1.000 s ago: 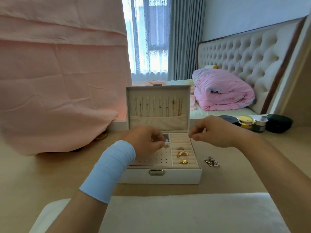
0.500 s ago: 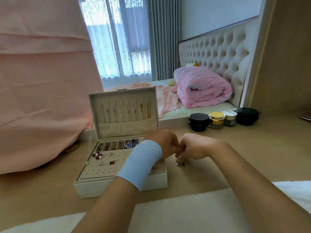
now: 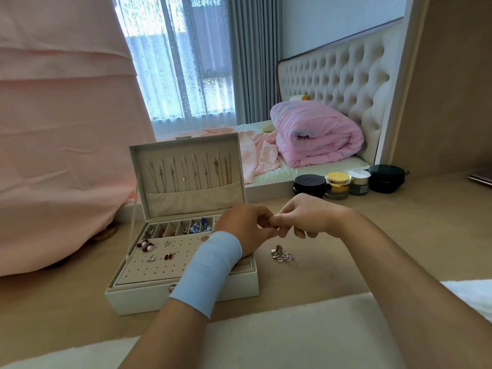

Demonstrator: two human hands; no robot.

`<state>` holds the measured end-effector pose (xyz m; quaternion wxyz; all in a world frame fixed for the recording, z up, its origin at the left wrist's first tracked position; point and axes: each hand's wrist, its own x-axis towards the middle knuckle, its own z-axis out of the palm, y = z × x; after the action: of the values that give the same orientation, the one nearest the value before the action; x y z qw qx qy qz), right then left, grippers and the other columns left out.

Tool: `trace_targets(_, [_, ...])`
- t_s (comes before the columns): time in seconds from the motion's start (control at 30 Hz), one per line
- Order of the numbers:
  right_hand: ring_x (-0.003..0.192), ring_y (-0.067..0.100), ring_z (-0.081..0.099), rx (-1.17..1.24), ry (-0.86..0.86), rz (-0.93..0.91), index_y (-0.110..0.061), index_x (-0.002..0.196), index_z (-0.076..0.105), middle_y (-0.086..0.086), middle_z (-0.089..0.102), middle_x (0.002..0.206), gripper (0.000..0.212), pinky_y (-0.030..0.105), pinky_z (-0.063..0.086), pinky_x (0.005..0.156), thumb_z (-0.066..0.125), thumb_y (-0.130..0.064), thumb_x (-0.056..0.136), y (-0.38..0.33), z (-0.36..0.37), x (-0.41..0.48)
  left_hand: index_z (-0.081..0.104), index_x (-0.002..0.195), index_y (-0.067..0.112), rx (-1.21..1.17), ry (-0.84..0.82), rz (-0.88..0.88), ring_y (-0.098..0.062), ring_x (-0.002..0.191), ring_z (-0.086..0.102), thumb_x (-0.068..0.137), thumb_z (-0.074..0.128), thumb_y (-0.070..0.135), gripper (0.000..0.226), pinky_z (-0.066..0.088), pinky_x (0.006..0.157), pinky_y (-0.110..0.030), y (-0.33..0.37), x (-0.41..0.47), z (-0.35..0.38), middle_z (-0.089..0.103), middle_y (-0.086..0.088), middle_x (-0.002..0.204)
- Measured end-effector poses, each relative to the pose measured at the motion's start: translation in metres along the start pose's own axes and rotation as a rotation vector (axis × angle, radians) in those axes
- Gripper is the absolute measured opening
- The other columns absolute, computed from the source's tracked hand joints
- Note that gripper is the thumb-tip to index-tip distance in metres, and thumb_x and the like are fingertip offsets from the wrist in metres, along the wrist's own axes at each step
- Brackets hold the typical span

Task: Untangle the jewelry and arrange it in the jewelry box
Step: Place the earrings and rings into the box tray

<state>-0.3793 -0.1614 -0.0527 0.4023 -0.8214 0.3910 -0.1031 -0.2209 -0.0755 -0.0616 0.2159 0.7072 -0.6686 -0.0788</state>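
The white jewelry box stands open on the wooden table, its lid upright with several necklaces hung inside. Earrings sit on the box's perforated pad and in its small back compartments. A small tangle of silver jewelry lies on the table just right of the box. My left hand, with a light blue wristband, and my right hand meet fingertip to fingertip above the tangle. Both pinch something tiny, which the fingers hide.
Several cosmetic jars line the table's far edge on the right. A white fluffy mat covers the near edge. A pink draped cloth stands at the left. Behind the table is a bed with a pink quilt.
My hands came together from over the box to its right side, dipped to the tangle, and now sit slightly above it. The view has swung right.
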Motion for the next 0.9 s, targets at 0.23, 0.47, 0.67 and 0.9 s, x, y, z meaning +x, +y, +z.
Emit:
trace_targets(0.23, [0.058, 0.01, 0.054, -0.122, -0.05, 0.048, -0.025, 0.107, 0.076, 0.002, 0.076, 0.103, 0.024, 0.028, 0.041, 0.054, 0.059, -0.018, 0.091, -0.001, 0.005, 0.001, 0.07, 0.093, 0.037, -0.018, 0.144, 0.002, -0.005, 0.085, 0.058, 0.09, 0.063, 0.033, 0.009, 0.051, 0.082, -0.027, -0.006, -0.001, -0.011, 0.068, 0.018, 0.089])
trace_targets(0.47, [0.06, 0.01, 0.059, 0.153, 0.043, -0.138, -0.018, 0.097, 0.078, 0.006, 0.076, 0.088, 0.011, 0.024, 0.038, 0.051, 0.075, -0.017, 0.086, -0.02, 0.008, -0.004, 0.073, 0.086, 0.035, -0.244, 0.178, -0.03, -0.001, 0.079, 0.059, 0.084, 0.072, 0.032, 0.004, 0.051, 0.077, -0.026, -0.015, -0.007, -0.032, 0.067, 0.017, 0.082])
trace_targets(0.67, [0.061, 0.015, 0.06, 0.22, 0.124, -0.234, -0.013, 0.096, 0.078, -0.002, 0.078, 0.088, 0.01, 0.022, 0.041, 0.049, 0.074, -0.019, 0.09, -0.037, 0.021, -0.005, 0.072, 0.092, 0.026, -0.408, 0.156, -0.023, 0.004, 0.061, 0.059, 0.085, 0.074, 0.027, 0.008, 0.046, 0.058, -0.016, -0.027, -0.02, -0.05, 0.068, 0.011, 0.075])
trace_targets(0.9, [0.049, 0.0, 0.055, 0.345, 0.31, -0.285, -0.015, 0.091, 0.081, -0.007, 0.073, 0.071, 0.008, 0.012, 0.043, 0.05, 0.075, -0.011, 0.089, -0.049, 0.053, 0.005, 0.073, 0.088, 0.031, -0.389, 0.145, -0.006, -0.004, 0.079, 0.067, 0.085, 0.073, 0.025, 0.007, 0.058, 0.074, -0.029, -0.052, -0.032, -0.062, 0.073, 0.012, 0.082])
